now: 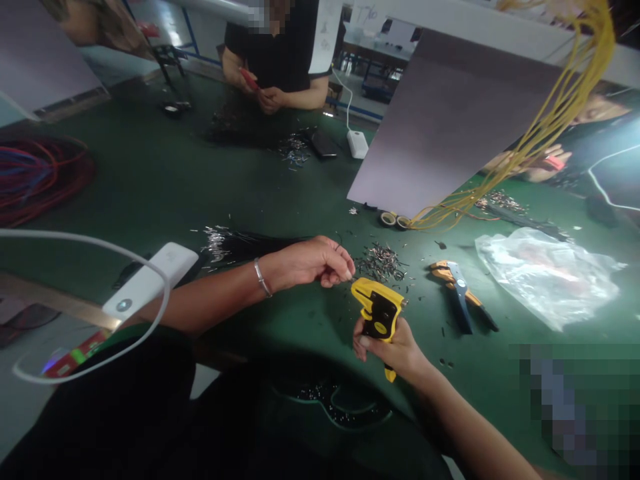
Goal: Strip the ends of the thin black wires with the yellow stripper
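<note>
My right hand [383, 347] is wrapped around the handle of a yellow and black wire stripper [383, 310], which stands upright with its nose to the left. My left hand [327, 263] pinches a thin wire [351, 277] at the stripper's nose; most of that wire is hidden by the fingers. Behind and left of my left wrist lies a bundle of black wires [250, 244] with bright bare ends. A pile of short cut wire scraps [383, 261] is just beyond the stripper's nose.
Orange and dark-blue pliers [460, 290] and a clear plastic bag [550, 273] lie right. Yellow wires [540, 133] hang beside a grey panel [445, 120]. A white power bank [173, 260] with a cable is left. Co-workers' hands [270, 99] are across the green table [150, 173].
</note>
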Motion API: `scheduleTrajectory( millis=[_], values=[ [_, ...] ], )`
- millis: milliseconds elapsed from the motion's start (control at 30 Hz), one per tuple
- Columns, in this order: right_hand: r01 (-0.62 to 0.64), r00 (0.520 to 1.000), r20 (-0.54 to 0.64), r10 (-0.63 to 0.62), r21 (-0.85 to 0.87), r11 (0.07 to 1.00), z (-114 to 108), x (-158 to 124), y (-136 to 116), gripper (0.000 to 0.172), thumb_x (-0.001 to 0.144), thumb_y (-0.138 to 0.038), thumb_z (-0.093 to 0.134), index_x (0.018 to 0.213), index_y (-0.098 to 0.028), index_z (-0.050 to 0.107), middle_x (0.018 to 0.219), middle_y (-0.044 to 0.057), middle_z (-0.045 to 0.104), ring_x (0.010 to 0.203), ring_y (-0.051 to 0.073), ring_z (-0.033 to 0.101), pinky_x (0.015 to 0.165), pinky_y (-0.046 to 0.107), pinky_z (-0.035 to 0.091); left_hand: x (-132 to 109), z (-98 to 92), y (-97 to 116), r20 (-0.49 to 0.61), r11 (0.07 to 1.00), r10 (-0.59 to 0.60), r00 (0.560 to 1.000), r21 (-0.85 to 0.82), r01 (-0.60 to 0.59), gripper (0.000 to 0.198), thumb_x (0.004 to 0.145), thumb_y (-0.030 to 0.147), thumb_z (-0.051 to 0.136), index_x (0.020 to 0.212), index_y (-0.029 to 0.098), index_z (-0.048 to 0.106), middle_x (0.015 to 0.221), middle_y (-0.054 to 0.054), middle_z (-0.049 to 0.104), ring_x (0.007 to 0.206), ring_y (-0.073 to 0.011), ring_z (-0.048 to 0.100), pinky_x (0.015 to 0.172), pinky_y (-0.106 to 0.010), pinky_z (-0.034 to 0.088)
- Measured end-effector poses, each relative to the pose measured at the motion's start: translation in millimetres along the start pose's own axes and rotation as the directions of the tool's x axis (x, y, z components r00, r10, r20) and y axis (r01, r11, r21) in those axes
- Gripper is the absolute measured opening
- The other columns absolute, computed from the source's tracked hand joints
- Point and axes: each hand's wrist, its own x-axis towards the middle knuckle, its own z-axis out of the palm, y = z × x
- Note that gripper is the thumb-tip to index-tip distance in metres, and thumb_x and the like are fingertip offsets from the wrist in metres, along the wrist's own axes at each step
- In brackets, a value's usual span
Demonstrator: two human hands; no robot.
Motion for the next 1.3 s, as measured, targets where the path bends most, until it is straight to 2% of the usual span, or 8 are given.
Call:
scheduleTrajectory(
  millis=[333,433,533,667,867,1100,1200,1300],
  values=[
    [-0.047,0.980,-0.197,0.003,-0.218,0.975,3,6,17,0.013,0.070,-0.026,0.068,0.071,-0.018,0.059,0.049,-0.004,0.051,0.040,0.010,0.045,0.041,0.024,0.038,5,-7.5,-5,-0.063,0.999,0.004,0.998,0.051,-0.001,0.011,0.055,0.010,0.072,0.064,0.012,0.066,0.046,0.001,0.056,0.040,-0.0075,0.048,0.038,-0.020,0.034],
    [-0.052,0.980,-0.197,0.001,-0.254,0.966,3,10,15,0.010,0.067,-0.024,0.067,0.069,-0.018,0.059,0.047,-0.005,0.049,0.038,0.009,0.042,0.038,0.023,0.035,5,-7.9,-3,-0.087,0.999,0.006,0.996,0.051,-0.002,0.011,0.055,0.009,0.071,0.062,0.012,0.064,0.046,0.000,0.056,0.040,-0.0077,0.048,0.039,-0.020,0.034],
    [-0.034,0.988,-0.155,0.001,-0.207,0.978,1,10,11,0.011,0.066,-0.024,0.067,0.072,-0.018,0.060,0.051,-0.003,0.052,0.041,0.010,0.046,0.040,0.024,0.038,4,-9.2,-3,-0.074,0.998,0.011,0.997,0.063,-0.006,0.011,0.055,0.009,0.071,0.062,0.012,0.064,0.047,0.000,0.056,0.040,-0.0077,0.048,0.039,-0.020,0.034],
    [0.049,0.991,-0.116,-0.063,-0.118,0.992,-4,10,5,0.013,0.066,-0.023,0.070,0.073,-0.018,0.060,0.055,-0.001,0.056,0.047,0.014,0.052,0.046,0.028,0.044,3,-10.0,-2,-0.106,0.992,0.110,0.988,0.065,-0.104,0.010,0.057,0.009,0.070,0.064,0.011,0.064,0.047,0.001,0.056,0.039,-0.0075,0.048,0.038,-0.021,0.034],
    [0.141,0.989,-0.049,-0.142,-0.029,0.990,-15,15,-1,0.017,0.070,-0.031,0.072,0.077,-0.019,0.062,0.064,0.002,0.061,0.059,0.019,0.057,0.060,0.035,0.049,-6,-0.2,5,-0.141,0.983,0.169,0.975,0.099,-0.155,0.011,0.056,0.006,0.070,0.063,0.011,0.063,0.048,0.001,0.056,0.039,-0.0072,0.048,0.037,-0.021,0.034],
    [0.127,0.988,-0.094,-0.124,0.036,0.991,-13,16,-5,0.031,0.067,-0.040,0.077,0.085,-0.019,0.063,0.067,0.003,0.063,0.062,0.021,0.058,0.063,0.039,0.050,-8,9.1,0,-0.180,0.964,0.241,0.954,0.158,-0.213,0.013,0.058,0.006,0.070,0.066,0.012,0.061,0.051,0.002,0.057,0.041,-0.0066,0.050,0.036,-0.020,0.036],
    [0.097,0.979,-0.176,-0.105,-0.053,0.994,-12,13,-13,0.034,0.068,-0.042,0.075,0.088,-0.018,0.062,0.070,0.003,0.063,0.062,0.020,0.058,0.062,0.036,0.050,-7,11.3,-3,-0.182,0.959,0.258,0.949,0.170,-0.228,0.014,0.058,0.006,0.071,0.066,0.012,0.061,0.051,0.002,0.057,0.041,-0.0070,0.051,0.036,-0.020,0.037],
    [-0.002,0.936,-0.337,-0.102,-0.295,0.956,-14,11,-23,0.035,0.070,-0.043,0.071,0.093,-0.017,0.061,0.075,0.004,0.063,0.064,0.019,0.058,0.063,0.033,0.048,-10,12.4,-2,-0.185,0.946,0.299,0.936,0.183,-0.266,0.013,0.059,0.007,0.071,0.066,0.012,0.061,0.052,0.002,0.057,0.042,-0.0067,0.051,0.037,-0.019,0.039]
  ],
)
